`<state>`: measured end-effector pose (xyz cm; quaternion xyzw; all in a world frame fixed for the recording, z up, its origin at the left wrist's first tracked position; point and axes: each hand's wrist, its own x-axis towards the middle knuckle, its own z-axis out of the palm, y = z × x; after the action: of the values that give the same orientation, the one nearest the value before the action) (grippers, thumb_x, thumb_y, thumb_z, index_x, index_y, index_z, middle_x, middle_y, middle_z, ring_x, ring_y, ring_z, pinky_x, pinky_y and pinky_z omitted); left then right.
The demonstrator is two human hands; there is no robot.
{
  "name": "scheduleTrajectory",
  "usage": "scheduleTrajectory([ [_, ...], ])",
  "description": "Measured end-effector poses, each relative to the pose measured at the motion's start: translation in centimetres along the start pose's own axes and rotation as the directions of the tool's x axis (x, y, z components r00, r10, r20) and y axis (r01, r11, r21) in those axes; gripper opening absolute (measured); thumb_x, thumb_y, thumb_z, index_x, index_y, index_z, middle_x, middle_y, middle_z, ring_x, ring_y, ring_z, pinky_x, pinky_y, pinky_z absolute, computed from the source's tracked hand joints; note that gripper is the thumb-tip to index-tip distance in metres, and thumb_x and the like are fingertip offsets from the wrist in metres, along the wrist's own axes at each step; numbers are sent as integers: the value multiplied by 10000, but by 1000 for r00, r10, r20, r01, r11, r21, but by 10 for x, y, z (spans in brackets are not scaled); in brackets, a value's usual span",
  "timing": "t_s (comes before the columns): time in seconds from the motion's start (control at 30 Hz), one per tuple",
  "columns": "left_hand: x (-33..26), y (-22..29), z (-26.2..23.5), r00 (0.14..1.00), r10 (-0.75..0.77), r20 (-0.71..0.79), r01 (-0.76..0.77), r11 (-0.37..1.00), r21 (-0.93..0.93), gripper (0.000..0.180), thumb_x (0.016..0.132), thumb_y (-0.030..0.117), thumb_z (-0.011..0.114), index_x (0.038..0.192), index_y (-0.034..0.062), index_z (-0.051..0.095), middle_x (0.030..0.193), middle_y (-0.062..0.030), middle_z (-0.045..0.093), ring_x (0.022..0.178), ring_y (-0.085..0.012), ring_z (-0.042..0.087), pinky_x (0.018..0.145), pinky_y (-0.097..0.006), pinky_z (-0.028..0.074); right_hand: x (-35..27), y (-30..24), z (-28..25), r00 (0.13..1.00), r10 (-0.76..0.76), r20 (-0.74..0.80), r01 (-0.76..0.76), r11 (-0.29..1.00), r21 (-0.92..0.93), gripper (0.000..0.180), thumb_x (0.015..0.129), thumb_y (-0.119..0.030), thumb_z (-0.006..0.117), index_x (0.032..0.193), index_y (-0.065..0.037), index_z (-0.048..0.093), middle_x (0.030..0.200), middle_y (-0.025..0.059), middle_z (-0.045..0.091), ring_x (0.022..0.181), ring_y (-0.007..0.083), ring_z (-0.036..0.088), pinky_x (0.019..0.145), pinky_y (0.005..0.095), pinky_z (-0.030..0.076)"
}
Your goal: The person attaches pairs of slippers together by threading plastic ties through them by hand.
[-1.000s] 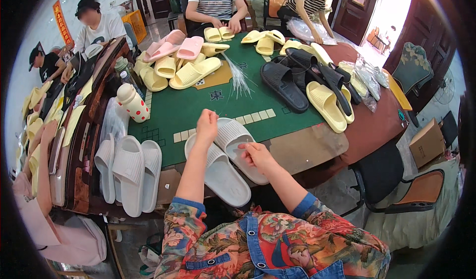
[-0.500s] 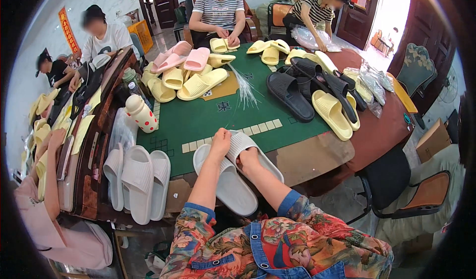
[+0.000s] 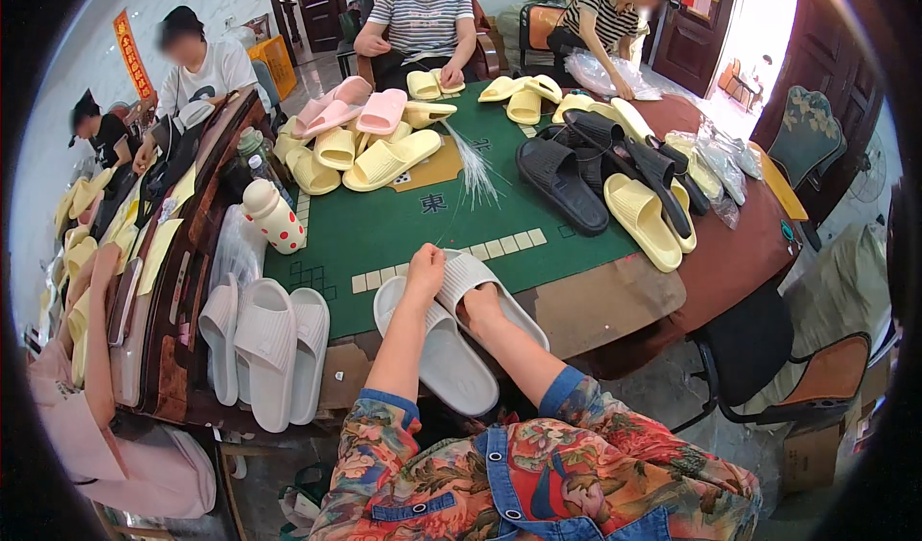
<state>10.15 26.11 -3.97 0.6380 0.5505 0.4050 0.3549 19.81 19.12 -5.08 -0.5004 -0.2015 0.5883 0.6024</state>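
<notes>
Two light grey slippers lie side by side in front of me at the table's near edge. My left hand (image 3: 425,269) is closed in a pinch above the left slipper (image 3: 451,368), with a faint thin strand rising from its fingertips. Under the ribbed strap of the right slipper (image 3: 521,318) goes my right hand (image 3: 479,305); its fingers are hidden inside. The straps of both slippers sit close together between my hands. A bundle of clear thin strands (image 3: 473,168) is spread on the green table mat (image 3: 384,238) beyond them.
More grey slippers (image 3: 266,339) stand to my left, near a dotted white bottle (image 3: 274,216). Yellow and pink slippers (image 3: 382,110) are heaped farther back. Black slippers (image 3: 562,184) and a yellow slipper (image 3: 642,222) lie at right. Several co-workers sit around, and a chair (image 3: 759,368) stands at right.
My hands stay nearly in place, the left one shifted very slightly upward. Across the table, a co-worker's hands have moved apart, one drawn up and away from the yellow slippers.
</notes>
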Motion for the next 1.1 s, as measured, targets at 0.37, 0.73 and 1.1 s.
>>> scheduleTrajectory([
  [0.37, -25, 54, -42, 920, -15, -392, -241, 767, -595, 120, 884, 93, 484, 819, -6, 502, 685, -51, 566, 590, -104, 544, 558, -226, 454, -10, 10, -10, 990, -139, -6, 139, 990, 16, 347, 844, -80, 487, 1172, 29, 460, 1133, 99, 542, 1035, 196, 510, 875, 295, 397],
  [0.73, -86, 41, -33, 901, 23, -434, -269, 813, -516, 129, 901, 111, 466, 830, 10, 501, 728, -54, 574, 656, -113, 550, 642, -246, 467, -75, -42, -50, 937, -92, 336, 209, 920, -332, 248, 855, -140, 505, 1056, -1, 549, 955, 73, 602, 818, 143, 577, 686, 257, 461],
  [1.1, -81, 39, -22, 848, 139, -511, -348, 874, -339, 121, 904, 100, 464, 826, 19, 510, 759, -34, 577, 676, -82, 536, 627, -215, 445, -35, -70, 31, 556, -318, 768, 798, 462, -387, 242, 812, -54, 528, 1049, 1, 530, 931, 140, 613, 808, 205, 612, 686, 304, 485],
])
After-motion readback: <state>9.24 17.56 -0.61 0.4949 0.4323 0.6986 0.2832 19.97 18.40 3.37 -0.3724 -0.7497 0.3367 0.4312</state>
